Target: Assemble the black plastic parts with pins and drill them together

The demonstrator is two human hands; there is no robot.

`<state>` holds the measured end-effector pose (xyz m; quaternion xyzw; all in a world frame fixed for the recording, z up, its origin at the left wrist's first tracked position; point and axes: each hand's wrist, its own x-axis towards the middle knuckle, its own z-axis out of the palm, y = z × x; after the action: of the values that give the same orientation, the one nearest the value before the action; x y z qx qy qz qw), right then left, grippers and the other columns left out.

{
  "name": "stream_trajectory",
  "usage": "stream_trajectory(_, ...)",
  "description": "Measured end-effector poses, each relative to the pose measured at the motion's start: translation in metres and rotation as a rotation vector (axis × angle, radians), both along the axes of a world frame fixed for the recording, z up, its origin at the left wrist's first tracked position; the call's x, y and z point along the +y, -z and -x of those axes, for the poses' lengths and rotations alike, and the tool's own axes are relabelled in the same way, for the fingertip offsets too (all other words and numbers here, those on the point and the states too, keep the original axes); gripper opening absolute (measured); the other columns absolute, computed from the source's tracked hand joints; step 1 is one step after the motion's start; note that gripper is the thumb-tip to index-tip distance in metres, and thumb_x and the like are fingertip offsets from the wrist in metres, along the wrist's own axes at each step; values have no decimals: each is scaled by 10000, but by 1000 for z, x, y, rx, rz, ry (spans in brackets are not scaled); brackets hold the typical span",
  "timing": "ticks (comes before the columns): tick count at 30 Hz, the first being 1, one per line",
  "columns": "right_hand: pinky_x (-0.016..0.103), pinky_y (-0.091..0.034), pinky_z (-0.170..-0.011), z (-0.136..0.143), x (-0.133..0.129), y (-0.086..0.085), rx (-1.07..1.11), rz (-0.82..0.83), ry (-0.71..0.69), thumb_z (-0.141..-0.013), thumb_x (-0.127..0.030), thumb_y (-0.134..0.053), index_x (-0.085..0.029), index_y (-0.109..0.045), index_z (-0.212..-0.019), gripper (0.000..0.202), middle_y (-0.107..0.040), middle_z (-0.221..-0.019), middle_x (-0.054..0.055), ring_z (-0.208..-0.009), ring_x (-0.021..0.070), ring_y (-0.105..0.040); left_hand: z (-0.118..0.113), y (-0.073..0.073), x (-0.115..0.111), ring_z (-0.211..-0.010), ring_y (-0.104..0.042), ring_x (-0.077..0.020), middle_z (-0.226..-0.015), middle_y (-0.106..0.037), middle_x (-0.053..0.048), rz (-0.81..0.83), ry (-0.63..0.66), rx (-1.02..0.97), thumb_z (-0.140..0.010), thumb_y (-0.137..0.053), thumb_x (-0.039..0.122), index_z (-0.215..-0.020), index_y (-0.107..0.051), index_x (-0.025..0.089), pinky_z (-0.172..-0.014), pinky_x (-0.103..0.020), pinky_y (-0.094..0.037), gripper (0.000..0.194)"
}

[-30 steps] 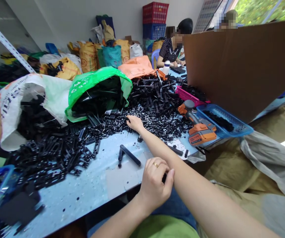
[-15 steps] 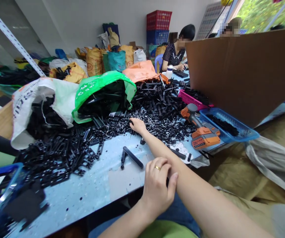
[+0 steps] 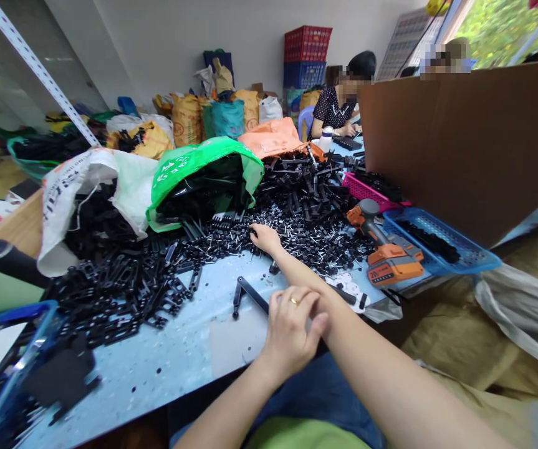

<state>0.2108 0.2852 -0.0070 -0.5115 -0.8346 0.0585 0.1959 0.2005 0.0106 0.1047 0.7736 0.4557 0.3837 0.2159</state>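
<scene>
My right hand (image 3: 265,239) reaches into a heap of small black parts with silver pins (image 3: 297,240). Its fingers are bent together at the heap, and what lies between them is too small to make out. Closer to me, my left hand (image 3: 293,324), with a ring on one finger, is curled beside my right forearm. Whatever it holds is hidden by its fingers. Two joined black bars (image 3: 252,294) lie on the light blue table (image 3: 175,349), the longer one partly behind my left hand.
A cordless power tool (image 3: 390,249) rests on the right by a blue basket (image 3: 474,252) and a pink basket (image 3: 366,190). Black slotted parts (image 3: 110,299) pile up at left, before a white sack (image 3: 58,218) and a green sack (image 3: 203,149). Cardboard (image 3: 465,143) stands right; a person (image 3: 331,109) sits behind.
The view has shifted slightly, so the scene sits further right. My left hand has moved a little forward and left, now covering the end of the longer black bar. My right hand stays at the heap.
</scene>
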Motion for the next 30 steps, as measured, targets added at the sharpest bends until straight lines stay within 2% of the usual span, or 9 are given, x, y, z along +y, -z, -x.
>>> stream_trajectory(2,316,-389,-915,0,0,-1,-1,3,-4,-894,-335,-382,-241,-464,-1232,360,-569,-1171,50,-1079,183,-504,2,0,2,-1050,-483,-236,-1107,-579,-87,2,7,-1,-880,-388,322,-1076,-547,194,-909,-432,-327,283)
stream_trajectory(5,317,-390,-913,-1,-1,-1,2,0,-6,-894,-333,-383,-240,-461,-1237,364,-567,-1177,50,-1082,185,-502,3,-2,3,-1053,-482,-230,-1108,-580,-82,-21,153,-2,-868,-398,358,-1092,-544,200,-938,-423,-310,310)
stream_trajectory(9,315,-393,-909,-1,-1,-2,7,-8,-3,-895,-331,-380,-243,-466,-1230,356,-568,-1176,43,-1077,183,-506,3,-6,4,-1078,-463,-233,-1123,-570,-75,4,68,25,-873,-398,360,-1093,-545,210,-962,-445,-276,304)
stream_trajectory(14,317,-397,-906,0,-1,-1,4,-6,6,-893,-327,-387,-243,-473,-1226,353,-575,-1167,46,-1077,183,-508,1,-7,7,-1064,-480,-215,-1107,-577,-69,-50,180,39,-867,-402,371,-1087,-550,207,-988,-432,-266,311)
stream_trajectory(18,319,-401,-902,0,-2,-2,2,-8,10,-894,-326,-387,-244,-476,-1224,351,-580,-1160,48,-1073,183,-513,2,-5,10,-1044,-496,-216,-1080,-586,-71,-41,31,47,-880,-385,325,-1058,-569,216,-978,-457,-272,278)
stream_trajectory(22,313,-409,-890,0,-3,-2,3,-14,12,-891,-330,-396,-246,-483,-1213,344,-583,-1154,43,-1059,184,-521,5,-4,9,-1044,-499,-204,-1066,-601,-53,-79,187,8,-868,-397,340,-1055,-581,220,-1021,-448,-233,288)
stream_trajectory(26,311,-408,-885,0,-3,-2,5,-17,12,-893,-329,-390,-246,-481,-1214,344,-585,-1151,41,-1053,185,-523,7,-5,7,-1066,-493,-199,-1079,-603,-43,-35,94,16,-887,-380,300,-1034,-594,238,-1035,-466,-203,268)
stream_trajectory(30,309,-402,-885,0,-2,-2,6,-16,18,-889,-328,-394,-243,-484,-1210,344,-586,-1143,43,-1052,187,-519,4,-5,6,-1075,-492,-198,-1083,-611,-30,-75,174,40,-862,-442,327,-1052,-595,257,-1053,-459,-196,254)
